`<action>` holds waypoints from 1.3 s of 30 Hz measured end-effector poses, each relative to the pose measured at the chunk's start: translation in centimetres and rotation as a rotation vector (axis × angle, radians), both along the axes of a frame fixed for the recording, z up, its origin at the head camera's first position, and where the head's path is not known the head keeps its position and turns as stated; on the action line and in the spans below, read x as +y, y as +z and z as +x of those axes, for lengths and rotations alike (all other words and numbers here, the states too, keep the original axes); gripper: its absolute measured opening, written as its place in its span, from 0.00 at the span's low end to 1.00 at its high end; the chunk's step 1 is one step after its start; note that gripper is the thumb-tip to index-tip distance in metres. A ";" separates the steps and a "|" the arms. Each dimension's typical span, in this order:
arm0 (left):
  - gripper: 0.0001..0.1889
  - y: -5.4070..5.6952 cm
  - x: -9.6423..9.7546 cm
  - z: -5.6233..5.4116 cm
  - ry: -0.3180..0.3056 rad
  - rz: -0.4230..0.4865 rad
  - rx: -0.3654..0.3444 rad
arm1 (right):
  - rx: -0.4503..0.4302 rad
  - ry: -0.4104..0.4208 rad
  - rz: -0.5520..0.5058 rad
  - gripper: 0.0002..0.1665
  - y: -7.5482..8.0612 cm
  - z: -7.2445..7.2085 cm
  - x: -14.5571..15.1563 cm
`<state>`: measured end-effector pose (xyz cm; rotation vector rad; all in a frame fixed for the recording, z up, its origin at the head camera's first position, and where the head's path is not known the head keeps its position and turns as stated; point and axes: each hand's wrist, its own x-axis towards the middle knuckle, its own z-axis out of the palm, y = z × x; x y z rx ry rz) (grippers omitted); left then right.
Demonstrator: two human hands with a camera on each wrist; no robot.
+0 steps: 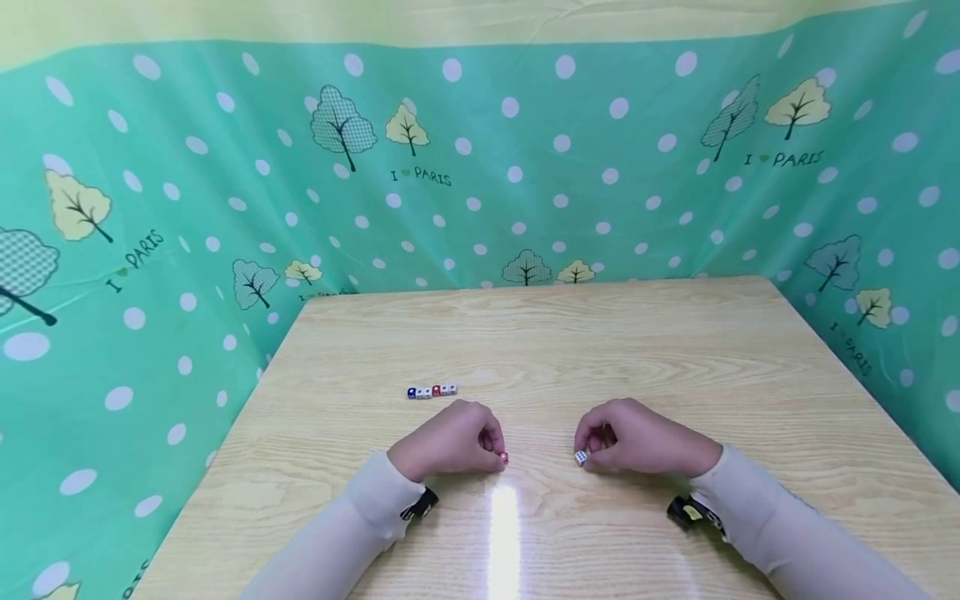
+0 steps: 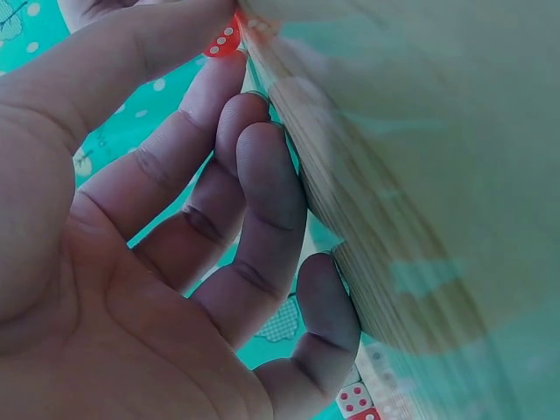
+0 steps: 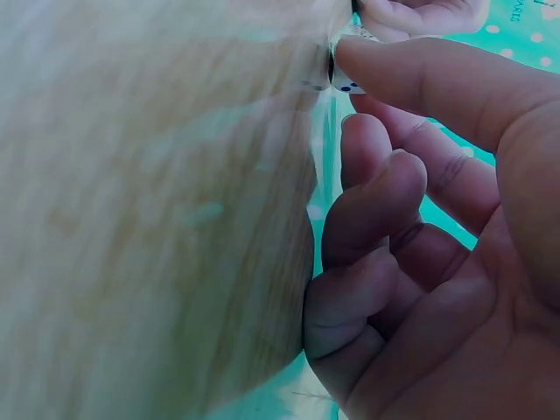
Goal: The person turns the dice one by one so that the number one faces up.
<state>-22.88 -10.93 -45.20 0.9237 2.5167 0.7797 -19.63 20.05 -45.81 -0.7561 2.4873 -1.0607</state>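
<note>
My left hand (image 1: 456, 440) pinches a small red die (image 1: 504, 457) with white pips between thumb and index finger, low over the wooden table. In the left wrist view, that die (image 2: 223, 40) shows at the fingertips, and the other fingers are bent against the tabletop. Across a gap to the right, my right hand (image 1: 641, 437) pinches a white die (image 1: 581, 457) with dark pips. Its thumb covers most of the white die (image 3: 348, 86) in the right wrist view. Beyond the left hand lies a short row of dice (image 1: 424, 392), with a blue die (image 1: 412, 393) at its left end.
The light wooden table (image 1: 570, 333) has a bright glare strip (image 1: 504, 542) in front of the hands. A green dotted curtain (image 1: 540, 192) encloses its back and sides. Each wrist carries a black strapped camera, such as the right camera (image 1: 682, 512).
</note>
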 end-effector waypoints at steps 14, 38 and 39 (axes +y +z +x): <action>0.10 0.1 0.0 0.2 0.010 -0.024 0.033 | -0.015 -0.003 0.029 0.10 0.1 0.0 0.0; 0.09 0.2 0.0 0.3 -0.002 -0.028 0.045 | 0.402 0.106 0.227 0.14 0.5 1.1 -1.1; 0.10 0.2 -0.1 0.3 -0.001 -0.029 0.047 | 0.401 0.102 0.230 0.14 0.6 1.1 -1.2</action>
